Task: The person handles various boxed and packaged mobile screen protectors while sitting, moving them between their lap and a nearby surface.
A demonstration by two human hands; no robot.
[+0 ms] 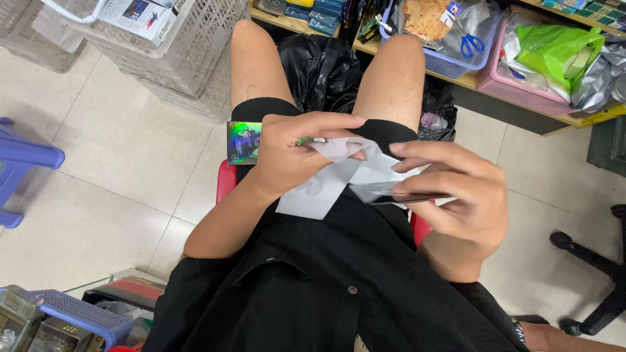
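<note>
Mid-frame, the seated person's left hand (297,153) is curled, thumb and fingers pinching the torn top of a white wrapper (332,176) that hangs down over the lap. The right hand (456,195), just right of centre, grips a dark card (385,193) flat between thumb and fingers, its edge touching the wrapper. A shiny card (243,142) lies on the left thigh, just beside the left wrist. Behind the knees sits a black bag (323,65); on the shelf at upper right, a blue basket (450,64) holds scissors (471,43), beside a pink basket (515,88).
</note>
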